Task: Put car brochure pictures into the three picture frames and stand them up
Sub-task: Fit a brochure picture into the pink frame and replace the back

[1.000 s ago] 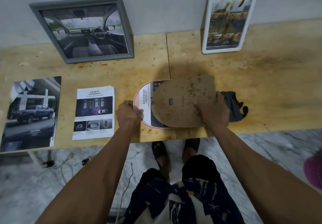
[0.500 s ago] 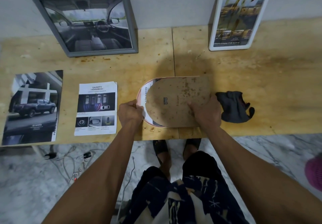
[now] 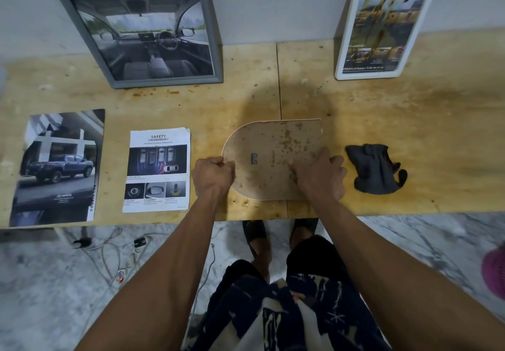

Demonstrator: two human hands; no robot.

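An arch-shaped picture frame lies face down near the table's front edge, its brown backing board (image 3: pixel 276 156) on top and covering the picture. My left hand (image 3: pixel 214 174) pinches the frame's rounded left edge. My right hand (image 3: pixel 319 175) presses flat on the board's right part. A grey frame (image 3: pixel 142 33) with a car-interior picture leans against the wall at the back left. A white frame (image 3: pixel 382 22) with a yellow brochure picture stands at the back right.
A "Safety" brochure page (image 3: pixel 157 170) and a brochure with a pickup truck (image 3: pixel 58 167) lie on the wooden table (image 3: pixel 410 121) at the left. A dark cloth (image 3: pixel 375 171) lies right of the arch frame. Cables (image 3: pixel 114 255) trail on the floor.
The backing board has slid left over the picture, which no longer shows at the frame's left edge. My right hand moved left with it, away from the cloth.
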